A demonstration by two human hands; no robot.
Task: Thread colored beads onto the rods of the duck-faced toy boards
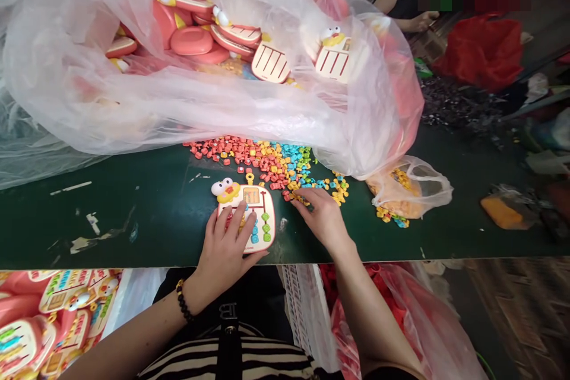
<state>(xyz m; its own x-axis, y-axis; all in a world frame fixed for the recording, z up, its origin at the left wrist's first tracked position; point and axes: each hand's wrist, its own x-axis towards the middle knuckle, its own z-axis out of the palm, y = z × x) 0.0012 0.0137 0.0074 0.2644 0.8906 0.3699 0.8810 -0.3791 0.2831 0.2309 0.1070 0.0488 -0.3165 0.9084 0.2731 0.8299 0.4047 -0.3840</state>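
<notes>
My left hand (224, 243) lies on a cream-and-coral duck-headed toy board (257, 227), its fingers spread over the board and holding it on the table. Coloured beads sit in some of the board's slots on the right side. My right hand (319, 218) is at the near edge of a spread of loose red, yellow, blue and green beads (267, 163), its fingertips down among them. Whether those fingers pinch a bead is hidden. A large clear plastic bag (200, 104) of coral duck-shaped toy parts (231, 41) lies just beyond the beads.
A dark green table (111, 219) ends in a front edge close to my body. A small clear bag of beads (410, 190) lies to the right. Assembled toys (57, 309) sit below the edge at left. A co-worker's hand (421, 21) and a red bag (480, 53) are at the far right.
</notes>
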